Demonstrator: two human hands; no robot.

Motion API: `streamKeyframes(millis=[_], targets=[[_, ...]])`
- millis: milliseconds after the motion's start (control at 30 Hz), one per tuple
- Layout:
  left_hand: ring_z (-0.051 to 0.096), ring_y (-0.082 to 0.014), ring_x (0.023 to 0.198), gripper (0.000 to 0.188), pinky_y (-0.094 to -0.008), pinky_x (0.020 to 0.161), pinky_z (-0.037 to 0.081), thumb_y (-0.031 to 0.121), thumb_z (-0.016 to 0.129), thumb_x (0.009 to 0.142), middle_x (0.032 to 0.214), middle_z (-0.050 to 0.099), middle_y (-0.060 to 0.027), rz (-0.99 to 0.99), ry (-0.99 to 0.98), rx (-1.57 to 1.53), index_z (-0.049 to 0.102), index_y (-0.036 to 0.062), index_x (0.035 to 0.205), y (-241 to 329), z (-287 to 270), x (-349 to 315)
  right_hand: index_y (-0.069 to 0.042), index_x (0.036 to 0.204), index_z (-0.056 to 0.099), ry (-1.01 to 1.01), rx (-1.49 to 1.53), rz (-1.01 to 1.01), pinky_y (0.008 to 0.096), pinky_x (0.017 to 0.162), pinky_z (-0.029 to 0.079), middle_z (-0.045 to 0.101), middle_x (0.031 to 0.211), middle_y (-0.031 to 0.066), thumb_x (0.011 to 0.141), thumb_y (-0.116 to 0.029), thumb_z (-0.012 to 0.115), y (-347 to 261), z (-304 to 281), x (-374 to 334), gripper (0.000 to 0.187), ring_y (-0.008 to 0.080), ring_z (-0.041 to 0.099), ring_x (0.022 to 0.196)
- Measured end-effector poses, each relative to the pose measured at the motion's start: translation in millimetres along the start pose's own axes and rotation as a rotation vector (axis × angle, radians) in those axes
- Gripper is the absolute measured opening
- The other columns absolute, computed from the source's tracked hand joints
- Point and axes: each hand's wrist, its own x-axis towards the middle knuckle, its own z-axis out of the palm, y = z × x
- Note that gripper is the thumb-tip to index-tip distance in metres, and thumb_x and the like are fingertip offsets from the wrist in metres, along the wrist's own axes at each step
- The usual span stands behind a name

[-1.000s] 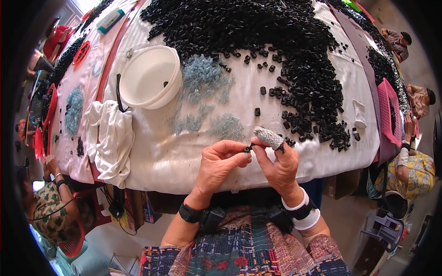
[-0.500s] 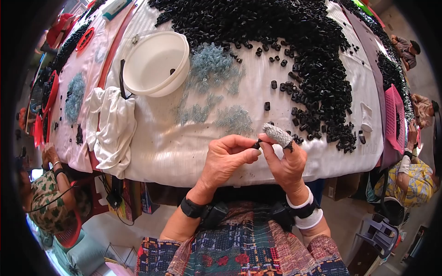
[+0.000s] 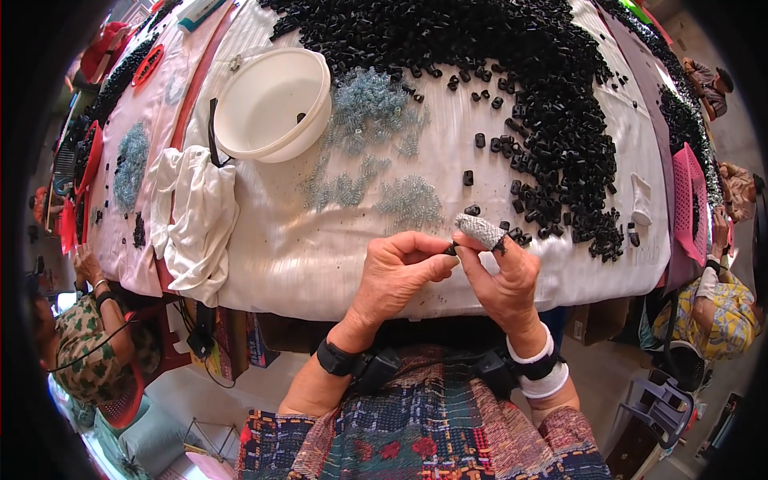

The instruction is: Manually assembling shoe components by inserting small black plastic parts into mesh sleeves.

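My left hand (image 3: 398, 272) pinches a small black plastic part (image 3: 452, 250) between thumb and fingertips, over the table's front edge. Against the same part close the fingertips of my right hand (image 3: 506, 276), which wears a grey knitted cover (image 3: 480, 231) on one finger. Most of the part is hidden by the fingers. Just beyond the hands lie a few loose black pieces (image 3: 469, 178), like short hollow caps. Past them spreads a large heap of the same black pieces (image 3: 564, 160). Small clear-blue springs (image 3: 408, 200) lie in loose piles left of the heap.
A white plastic bowl (image 3: 240, 120) with one black piece inside stands left, beside a crumpled white cloth (image 3: 192, 216). A small white cloth piece (image 3: 641, 200) lies at right. Co-workers sit on both sides; a pink basket (image 3: 688, 192) is at the right table edge.
Both hands stay together on the small black part, with slight finger shifts; less of the part shows now. The whole view has moved slightly.
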Motion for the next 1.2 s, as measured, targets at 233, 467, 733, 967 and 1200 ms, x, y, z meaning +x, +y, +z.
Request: streamKeyframes(millis=[233,467,733,967,1200], targets=[[0.064,-0.0116,0.074,0.018,-0.0222,0.065,0.053,0.007,0.069,0.082,0.084,0.067,-0.0084,-0.044,0.003,-0.028,0.065,-0.0028,0.096,4.1,1.0,3.6,-0.001,0.102,0.063,-0.02,-0.099,-0.012,0.0266,0.066,0.052,0.069,0.083,0.0088,0.073,0.007,0.068,2.7,0.8,-3.3,0.03,0.0178,0.068,0.074],[0.064,-0.0124,0.071,0.018,-0.0226,0.065,0.053,0.005,0.068,0.081,0.084,0.067,-0.0095,-0.141,0.031,-0.059,0.065,-0.0031,0.097,13.3,0.8,5.6,0.0,0.102,0.063,-0.035,-0.159,-0.026,0.0288,0.063,0.052,0.067,0.082,0.0119,0.073,0.009,0.066,-1.8,3.5,-2.3,0.031,0.0224,0.067,0.072],[0.064,-0.0118,0.072,0.017,-0.0215,0.064,0.054,0.005,0.068,0.081,0.083,0.067,-0.0089,-0.153,0.06,-0.072,0.065,-0.003,0.096,11.1,2.6,7.5,0.004,0.086,0.057,-0.026,-0.154,-0.116,0.0377,0.055,0.045,0.054,0.07,0.0146,0.064,0.012,0.061,-2.1,5.9,-2.3,0.024,0.0308,0.054,0.063],[0.063,-0.0105,0.071,0.014,-0.0214,0.062,0.054,0.005,0.067,0.081,0.081,0.066,-0.0074,-0.155,0.08,-0.045,0.065,-0.0029,0.093,9.8,5.4,9.1,0.004,0.084,0.056,-0.041,-0.19,-0.106,0.0381,0.056,0.046,0.054,0.072,0.0141,0.062,0.013,0.06,-3.2,7.2,-4.5,0.024,0.0311,0.055,0.064],[0.061,-0.0091,0.065,0.012,-0.0215,0.059,0.051,0.008,0.065,0.079,0.075,0.064,-0.0046,-0.168,0.138,-0.052,0.063,-0.0019,0.085,17.0,12.7,8.7,0.005,0.087,0.056,-0.028,-0.167,-0.103,0.038,0.056,0.046,0.054,0.071,0.0144,0.064,0.013,0.06,-6.6,9.9,-4.5,0.025,0.0309,0.055,0.064]])
